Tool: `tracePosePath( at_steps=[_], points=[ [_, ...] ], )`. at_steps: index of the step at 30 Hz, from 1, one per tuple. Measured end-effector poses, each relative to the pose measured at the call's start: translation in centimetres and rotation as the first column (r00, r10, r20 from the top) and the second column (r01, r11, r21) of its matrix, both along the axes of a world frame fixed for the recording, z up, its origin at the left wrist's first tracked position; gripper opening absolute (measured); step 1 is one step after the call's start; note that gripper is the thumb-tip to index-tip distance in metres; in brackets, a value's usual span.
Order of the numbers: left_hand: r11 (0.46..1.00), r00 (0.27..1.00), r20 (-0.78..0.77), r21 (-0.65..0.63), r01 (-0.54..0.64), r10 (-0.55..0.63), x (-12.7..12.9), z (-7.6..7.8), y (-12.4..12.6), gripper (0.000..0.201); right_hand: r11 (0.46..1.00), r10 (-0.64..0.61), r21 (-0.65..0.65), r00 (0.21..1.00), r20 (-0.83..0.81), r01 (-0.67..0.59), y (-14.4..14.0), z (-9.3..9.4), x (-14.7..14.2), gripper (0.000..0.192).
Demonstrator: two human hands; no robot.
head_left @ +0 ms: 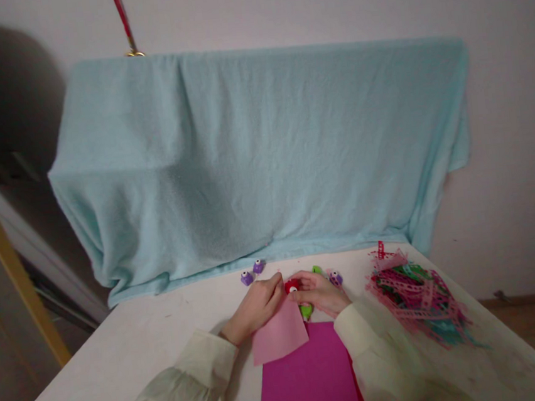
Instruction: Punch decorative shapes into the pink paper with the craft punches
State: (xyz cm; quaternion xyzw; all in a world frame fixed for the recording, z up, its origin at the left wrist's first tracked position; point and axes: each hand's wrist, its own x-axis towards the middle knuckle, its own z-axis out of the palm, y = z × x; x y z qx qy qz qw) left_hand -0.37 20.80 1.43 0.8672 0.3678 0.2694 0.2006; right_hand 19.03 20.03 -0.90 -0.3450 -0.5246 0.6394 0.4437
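Note:
My left hand [261, 305] is closed on the upper edge of a light pink sheet of paper [280, 335], which slants down toward me. In my right hand [318, 291] is a small red paper punch [292, 286] with a round white and dark spot, pinched between thumb and fingers. The punch sits at the top edge of the pink sheet; whether the paper is inside its slot I cannot tell. Just below my right fingers lies a green punch [306, 311]. A magenta sheet [308, 376] lies nearer me, partly under the pink one, with a red edge showing beneath.
Two purple punches [252, 272] stand beyond my left hand. Behind my right hand are another purple punch [335, 278] and a green one [317, 270]. A heap of punched paper strips [419, 299] covers the table's right side. A light blue cloth [263, 157] hangs at the back.

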Motion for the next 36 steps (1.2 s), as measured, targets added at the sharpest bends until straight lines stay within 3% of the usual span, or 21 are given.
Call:
tracePosePath(
  at_steps=[15, 23, 36],
  points=[
    [0.994, 0.995, -0.096, 0.106, -0.005, 0.015, 0.1, -0.01, -0.08, 0.02, 1.0, 0.019, -0.004, 0.999, -0.033, -0.02, 0.15, -0.34, -0.2, 0.04],
    [0.985, 0.987, -0.158, 0.175, -0.002, 0.03, 0.21, -0.55, 0.04, 0.018, 0.999, -0.038, 0.029, 0.999, -0.032, 0.039, -0.04, 0.2, -0.63, 0.036],
    [0.994, 0.996, -0.085, 0.108, -0.013, 0.023, 0.2, -0.09, -0.17, 0.021, 0.998, -0.047, 0.034, 0.998, -0.029, 0.048, 0.04, 0.23, -0.64, 0.032]
  ],
)
